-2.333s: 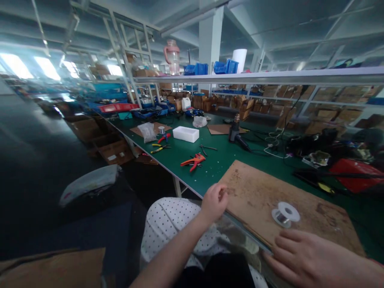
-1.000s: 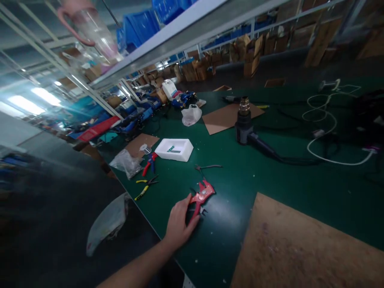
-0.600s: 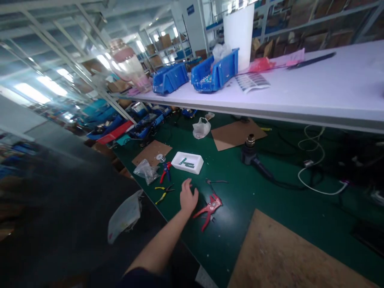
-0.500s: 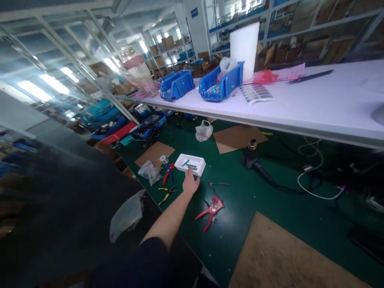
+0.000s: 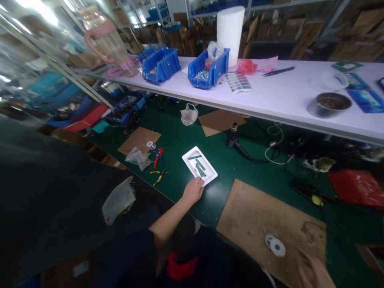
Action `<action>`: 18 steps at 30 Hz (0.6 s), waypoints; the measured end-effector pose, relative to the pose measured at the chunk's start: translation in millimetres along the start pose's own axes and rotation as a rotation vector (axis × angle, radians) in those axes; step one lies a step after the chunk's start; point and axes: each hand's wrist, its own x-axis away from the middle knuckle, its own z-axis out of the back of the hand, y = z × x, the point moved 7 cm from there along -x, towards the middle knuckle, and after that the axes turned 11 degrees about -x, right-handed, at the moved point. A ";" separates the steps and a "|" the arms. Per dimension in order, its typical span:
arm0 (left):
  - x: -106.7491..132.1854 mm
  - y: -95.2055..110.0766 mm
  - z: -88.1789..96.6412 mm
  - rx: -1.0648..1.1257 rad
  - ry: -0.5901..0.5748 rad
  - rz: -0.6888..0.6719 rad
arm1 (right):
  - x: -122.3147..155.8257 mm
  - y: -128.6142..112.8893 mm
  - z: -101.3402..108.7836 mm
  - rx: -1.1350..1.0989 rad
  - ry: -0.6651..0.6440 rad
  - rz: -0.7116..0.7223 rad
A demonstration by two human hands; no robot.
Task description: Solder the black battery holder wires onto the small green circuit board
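We are reaching out with our left hand (image 5: 193,190) and pinching the near corner of the one white tray (image 5: 207,176), fingers closed on its rim. The tray is lying flat on the green worktop (image 5: 180,136), just beyond the far left corner of the big brown board (image 5: 258,216). Inside it we are counting what look like four green strips (image 5: 198,166), though the blur is making that number unsure. Our right hand (image 5: 315,274) is only partly showing at the bottom edge, by the near side of the board, and we cannot tell whether it is spread or curled. One solder spool (image 5: 274,245) is sitting on the board near that hand, and a second, smaller spool (image 5: 150,144) is resting on one of two cardboard sheets (image 5: 136,138) farther left. Left of the tray, two pairs of pliers are lying apart from it: one red and blue (image 5: 158,157), one yellow (image 5: 160,175), with a crumpled clear bag (image 5: 138,157) beside them. Behind the tray, one black heat gun (image 5: 232,136) is standing upright. On the white shelf (image 5: 285,96) above, two blue bins (image 5: 160,64) are sitting side by side, with one white roll (image 5: 230,34) behind them and one metal bowl (image 5: 329,103) well off to the right.
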 end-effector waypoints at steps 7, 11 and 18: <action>100.4 147.7 -19.8 0.000 -0.067 -0.342 | -123.5 -83.8 -108.3 0.096 -0.359 0.014; 124.1 177.6 -25.3 -0.028 -0.068 -0.468 | -159.3 -89.1 -155.9 0.233 -0.464 -0.086; 132.4 172.8 -36.2 -0.057 -0.093 -0.527 | -153.7 -65.4 -182.0 0.301 -0.588 -0.207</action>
